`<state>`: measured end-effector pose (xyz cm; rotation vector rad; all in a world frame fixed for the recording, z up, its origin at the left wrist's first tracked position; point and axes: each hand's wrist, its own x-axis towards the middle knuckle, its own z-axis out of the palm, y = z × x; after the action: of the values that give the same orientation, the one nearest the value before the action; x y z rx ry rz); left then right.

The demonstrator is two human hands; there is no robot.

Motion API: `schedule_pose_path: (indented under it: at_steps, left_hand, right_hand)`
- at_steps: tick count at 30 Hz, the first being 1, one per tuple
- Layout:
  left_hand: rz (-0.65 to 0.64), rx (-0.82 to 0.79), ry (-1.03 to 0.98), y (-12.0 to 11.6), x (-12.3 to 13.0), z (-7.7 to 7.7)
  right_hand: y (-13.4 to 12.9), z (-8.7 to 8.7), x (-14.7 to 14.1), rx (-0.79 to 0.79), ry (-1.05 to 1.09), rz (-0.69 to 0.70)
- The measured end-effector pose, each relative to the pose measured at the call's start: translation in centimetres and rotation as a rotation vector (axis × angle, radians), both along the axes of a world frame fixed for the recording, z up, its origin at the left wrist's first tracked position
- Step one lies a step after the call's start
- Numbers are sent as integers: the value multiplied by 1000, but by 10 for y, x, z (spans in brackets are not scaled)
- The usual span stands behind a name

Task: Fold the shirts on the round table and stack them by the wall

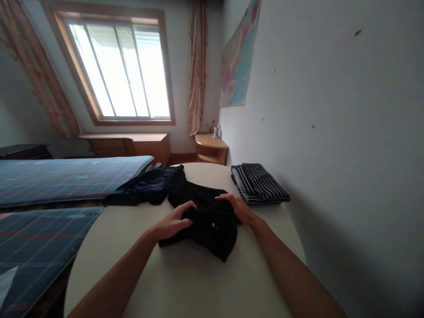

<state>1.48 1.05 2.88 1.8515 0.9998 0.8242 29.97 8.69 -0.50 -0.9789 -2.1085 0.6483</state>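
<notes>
A black garment [212, 229] lies bunched and partly folded on the round pale table [159, 282], with a small white mark on its near part. At its left side my left hand [175, 221] pinches a fold between thumb and fingers. My right hand [238, 207] rests on the garment's right side, its fingers stretched out over the cloth and the fingertips partly against dark fabric. Behind and to the left, a dark navy garment [145, 185] is spread over the table's edge and touches or overlaps the black one; their border is hard to make out.
A folded black-and-white striped cloth [260, 183] sits at the table's right rear, near the white wall [347, 176]. Plaid-covered beds [73, 176] stand left of the table. Beyond are a wooden desk [149, 143], a corner shelf [212, 141] and a window [122, 70].
</notes>
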Motion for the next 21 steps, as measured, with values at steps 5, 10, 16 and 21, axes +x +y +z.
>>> schedule_pose_path:
  at_steps: [5,10,16,21]
  left_hand:
    - [557,292,73,36,-16,-30]
    - [580,181,340,46,-20,-56]
    - [446,267,579,28,-14,-37]
    - [86,58,366,13,-10,-16]
  right_hand:
    - [0,-2,-6,-74,-76,-2]
    - [4,-6,-10,-57,-212,12]
    - [3,5,-4,-39,-320,-27]
    - [0,10,10,-179,-385,90]
